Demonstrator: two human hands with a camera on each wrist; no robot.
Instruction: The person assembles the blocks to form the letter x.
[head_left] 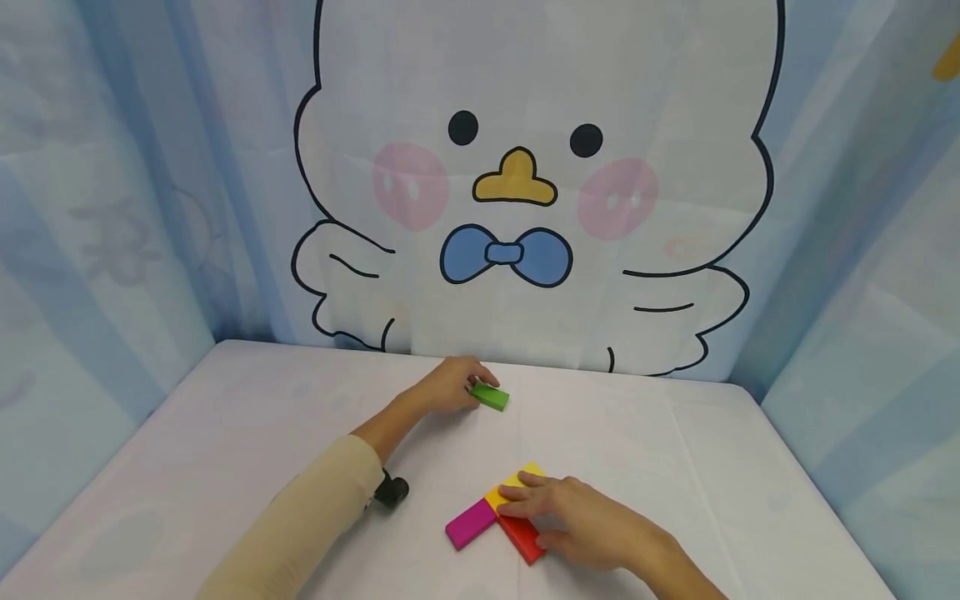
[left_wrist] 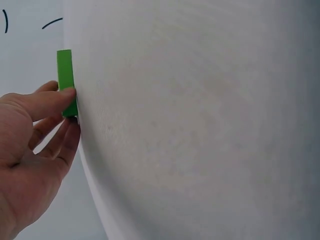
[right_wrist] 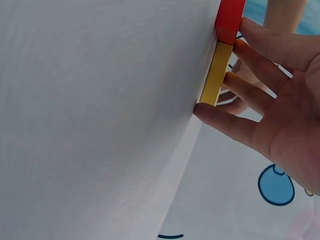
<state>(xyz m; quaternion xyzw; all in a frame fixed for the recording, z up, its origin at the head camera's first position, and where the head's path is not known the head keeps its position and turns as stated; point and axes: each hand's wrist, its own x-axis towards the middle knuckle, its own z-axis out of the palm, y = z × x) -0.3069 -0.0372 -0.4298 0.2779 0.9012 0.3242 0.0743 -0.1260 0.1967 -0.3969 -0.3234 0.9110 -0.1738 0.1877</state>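
At the far side of the table, my left hand (head_left: 450, 385) pinches a green block (head_left: 492, 397) between thumb and fingers. The left wrist view shows the thumb lying across that green block (left_wrist: 65, 75), with its upper end sticking out past the thumb. Nearer to me, my right hand (head_left: 581, 521) rests with spread fingers over a yellow block (head_left: 534, 469) and a red block (head_left: 522, 540). Its fingertips touch the yellow block (right_wrist: 216, 75) in the right wrist view, and the thumb is at the red block (right_wrist: 230, 20). A magenta block (head_left: 471, 524) meets the yellow and red ones at a corner.
A white cloth covers the table (head_left: 675, 467). Behind it hangs a curtain (head_left: 525, 317) printed with a cartoon bird, and blue curtains (head_left: 97, 208) stand at the sides. A black device (head_left: 392, 490) sits at the left wrist, by a beige sleeve (head_left: 300, 517).
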